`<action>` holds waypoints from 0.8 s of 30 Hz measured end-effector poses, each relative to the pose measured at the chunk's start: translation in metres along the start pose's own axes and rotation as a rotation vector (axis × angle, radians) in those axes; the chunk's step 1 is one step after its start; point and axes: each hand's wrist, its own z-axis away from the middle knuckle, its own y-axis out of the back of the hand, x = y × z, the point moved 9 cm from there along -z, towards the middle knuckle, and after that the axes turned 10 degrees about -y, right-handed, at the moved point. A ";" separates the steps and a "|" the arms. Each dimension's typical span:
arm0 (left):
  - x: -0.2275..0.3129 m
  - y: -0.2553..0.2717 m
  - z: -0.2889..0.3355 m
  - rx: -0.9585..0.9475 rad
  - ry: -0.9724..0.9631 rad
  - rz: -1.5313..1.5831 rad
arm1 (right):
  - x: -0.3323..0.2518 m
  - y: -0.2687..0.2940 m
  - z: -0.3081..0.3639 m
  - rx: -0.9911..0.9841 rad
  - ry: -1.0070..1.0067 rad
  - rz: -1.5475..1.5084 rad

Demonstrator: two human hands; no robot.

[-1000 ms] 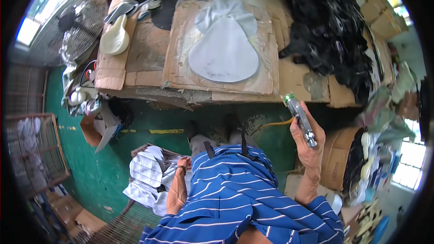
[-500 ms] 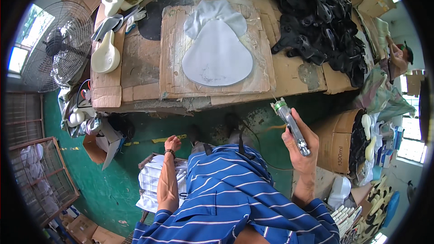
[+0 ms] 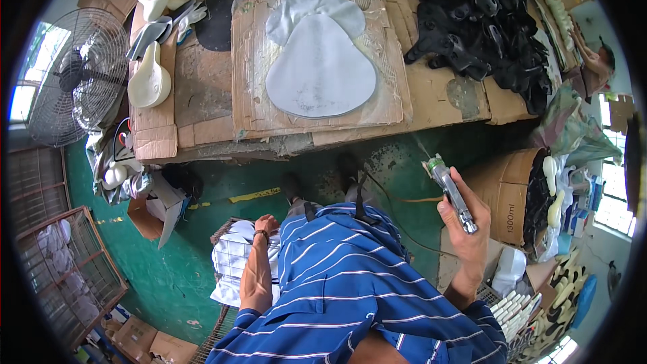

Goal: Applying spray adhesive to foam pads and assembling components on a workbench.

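My right hand (image 3: 470, 219) is wrapped round a metal spray gun (image 3: 453, 192) with a green ring near its nozzle. A faint streak of spray leaves the nozzle toward the table's front edge. My left hand (image 3: 267, 224) hangs beside my waist, fingers loosely curled, with nothing visible in it; it is nearest the wire basket of white fabric pieces (image 3: 232, 256). On the worktable, a pear-shaped white fabric piece (image 3: 322, 71) lies flat on a stained cardboard sheet (image 3: 253, 94). More crumpled white fabric (image 3: 317, 10) lies at its far end.
Black moulded covers (image 3: 472, 27) are heaped on the table's right. Cream saddle-shaped forms (image 3: 149, 81) and gloves (image 3: 191, 21) lie at its left, near a large fan (image 3: 81, 71). A hose (image 3: 414, 199) trails over the green floor by a cardboard carton (image 3: 502, 195). Another person (image 3: 593, 64) is at far right.
My right hand has moved right with the spray gun, farther from the table edge. My left hand has shifted slightly right and closer to my body. The table sits a little higher in view.
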 end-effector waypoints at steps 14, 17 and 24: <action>0.108 -0.021 0.011 0.015 -0.195 0.045 | -0.059 -0.054 -0.033 -0.119 0.277 -0.048; 0.100 -0.019 0.014 0.019 -0.167 0.031 | -0.059 -0.045 -0.039 -0.021 0.299 -0.063; 0.052 -0.004 0.016 0.034 -0.055 -0.024 | -0.045 -0.032 -0.035 0.035 0.213 -0.082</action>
